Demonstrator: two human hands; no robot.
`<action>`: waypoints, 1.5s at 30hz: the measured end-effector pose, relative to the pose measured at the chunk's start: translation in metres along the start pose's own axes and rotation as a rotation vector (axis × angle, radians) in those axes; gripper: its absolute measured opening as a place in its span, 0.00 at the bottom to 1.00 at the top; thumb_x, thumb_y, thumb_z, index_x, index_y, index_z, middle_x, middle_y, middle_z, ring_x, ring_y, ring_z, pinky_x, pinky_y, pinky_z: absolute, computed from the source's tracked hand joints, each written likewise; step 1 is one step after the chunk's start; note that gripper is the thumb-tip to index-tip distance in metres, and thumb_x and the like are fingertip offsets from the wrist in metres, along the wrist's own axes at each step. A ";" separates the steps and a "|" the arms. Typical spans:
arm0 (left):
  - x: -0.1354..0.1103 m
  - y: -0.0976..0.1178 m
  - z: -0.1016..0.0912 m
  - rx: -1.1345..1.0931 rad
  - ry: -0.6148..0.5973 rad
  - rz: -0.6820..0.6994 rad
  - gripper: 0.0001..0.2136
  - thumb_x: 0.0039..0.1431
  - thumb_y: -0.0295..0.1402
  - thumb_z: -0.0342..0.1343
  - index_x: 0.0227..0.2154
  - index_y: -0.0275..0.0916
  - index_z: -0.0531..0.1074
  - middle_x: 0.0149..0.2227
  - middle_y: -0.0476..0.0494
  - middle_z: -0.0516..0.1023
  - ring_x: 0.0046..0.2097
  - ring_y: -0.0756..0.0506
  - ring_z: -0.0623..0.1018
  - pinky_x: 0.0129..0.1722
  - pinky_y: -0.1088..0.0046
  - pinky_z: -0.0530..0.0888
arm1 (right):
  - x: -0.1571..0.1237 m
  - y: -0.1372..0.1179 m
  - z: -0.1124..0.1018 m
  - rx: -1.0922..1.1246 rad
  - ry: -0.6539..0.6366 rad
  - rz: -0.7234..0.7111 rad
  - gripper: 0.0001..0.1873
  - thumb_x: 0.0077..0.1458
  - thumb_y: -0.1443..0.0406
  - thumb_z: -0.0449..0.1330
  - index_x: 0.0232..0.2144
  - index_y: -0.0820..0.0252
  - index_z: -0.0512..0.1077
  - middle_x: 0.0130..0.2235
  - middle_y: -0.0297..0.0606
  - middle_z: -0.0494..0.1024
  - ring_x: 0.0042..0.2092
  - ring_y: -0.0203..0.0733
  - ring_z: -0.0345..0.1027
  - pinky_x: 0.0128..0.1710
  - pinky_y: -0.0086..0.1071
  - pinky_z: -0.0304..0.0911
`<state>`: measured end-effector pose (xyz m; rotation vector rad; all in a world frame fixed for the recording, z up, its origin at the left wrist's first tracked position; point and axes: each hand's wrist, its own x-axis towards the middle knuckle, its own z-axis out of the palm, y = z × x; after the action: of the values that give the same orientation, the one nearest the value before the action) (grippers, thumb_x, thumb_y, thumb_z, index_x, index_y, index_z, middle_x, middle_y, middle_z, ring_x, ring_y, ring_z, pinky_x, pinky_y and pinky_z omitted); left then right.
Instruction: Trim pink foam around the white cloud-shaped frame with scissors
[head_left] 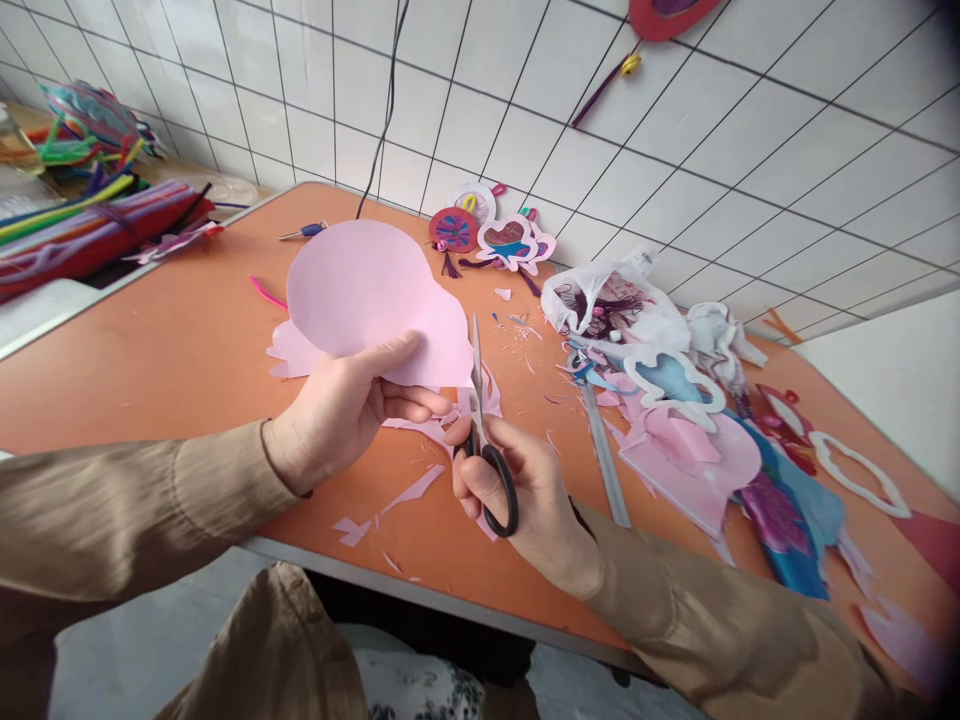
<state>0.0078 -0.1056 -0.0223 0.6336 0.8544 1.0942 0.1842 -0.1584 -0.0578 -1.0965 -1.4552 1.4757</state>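
Note:
My left hand (341, 405) pinches the lower edge of a pink paper shape (371, 295) with a rounded outline, held up over the orange table (165, 350). My right hand (517, 490) is closed through the black handles of a pair of scissors (480, 420). The blades point up along the right edge of the pink paper. Pink offcuts (409, 490) lie on the table under both hands.
Finished paper ornaments (491, 235) lie by the tiled wall. A plastic bag (611, 305), a metal ruler (604, 450) and piled cut-outs (697, 450) fill the right side. Coloured pipe cleaners (82, 230) lie at far left, beside a small screwdriver (304, 231). A cable (386, 110) hangs down the wall.

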 end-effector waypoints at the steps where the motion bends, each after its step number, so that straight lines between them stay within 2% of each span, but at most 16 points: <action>1: 0.000 0.001 0.000 0.005 -0.002 0.000 0.07 0.67 0.24 0.52 0.32 0.31 0.71 0.17 0.39 0.77 0.19 0.47 0.79 0.18 0.82 0.74 | 0.000 0.000 0.000 0.000 0.000 0.007 0.27 0.53 0.43 0.66 0.37 0.58 0.66 0.21 0.25 0.65 0.20 0.30 0.58 0.18 0.26 0.53; 7: 0.003 0.003 -0.002 0.028 0.000 0.032 0.05 0.65 0.24 0.54 0.32 0.30 0.73 0.17 0.41 0.77 0.18 0.47 0.78 0.16 0.81 0.72 | -0.001 0.001 -0.001 0.006 -0.002 0.044 0.27 0.51 0.44 0.68 0.37 0.58 0.67 0.21 0.25 0.65 0.20 0.31 0.57 0.16 0.26 0.52; 13: 0.007 0.004 -0.008 0.077 -0.029 0.091 0.05 0.62 0.24 0.56 0.31 0.29 0.75 0.19 0.40 0.78 0.18 0.46 0.78 0.16 0.79 0.72 | -0.002 0.001 0.000 0.009 -0.019 0.044 0.25 0.54 0.46 0.67 0.38 0.58 0.67 0.20 0.23 0.64 0.19 0.29 0.55 0.16 0.25 0.51; 20: 0.009 0.005 -0.010 0.100 -0.041 0.136 0.04 0.60 0.25 0.58 0.31 0.29 0.76 0.18 0.41 0.77 0.17 0.46 0.78 0.16 0.79 0.73 | -0.002 0.001 -0.001 -0.002 -0.029 0.068 0.25 0.53 0.45 0.67 0.38 0.58 0.67 0.20 0.24 0.64 0.20 0.30 0.57 0.17 0.25 0.51; 24: 0.010 0.004 -0.012 0.114 -0.051 0.135 0.03 0.59 0.26 0.59 0.32 0.30 0.76 0.18 0.42 0.77 0.18 0.46 0.78 0.17 0.79 0.73 | -0.002 0.001 0.000 -0.022 -0.028 0.054 0.26 0.55 0.43 0.65 0.38 0.58 0.66 0.20 0.24 0.64 0.20 0.30 0.57 0.18 0.26 0.52; 45: 0.013 0.006 -0.013 0.099 -0.035 0.136 0.03 0.57 0.24 0.58 0.30 0.29 0.76 0.19 0.43 0.77 0.17 0.46 0.78 0.16 0.78 0.71 | -0.003 0.002 0.001 -0.021 -0.040 0.063 0.23 0.55 0.48 0.66 0.38 0.59 0.67 0.21 0.24 0.65 0.21 0.29 0.58 0.21 0.27 0.56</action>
<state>-0.0029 -0.0915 -0.0281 0.8005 0.8480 1.1646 0.1846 -0.1616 -0.0600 -1.1415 -1.4790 1.5372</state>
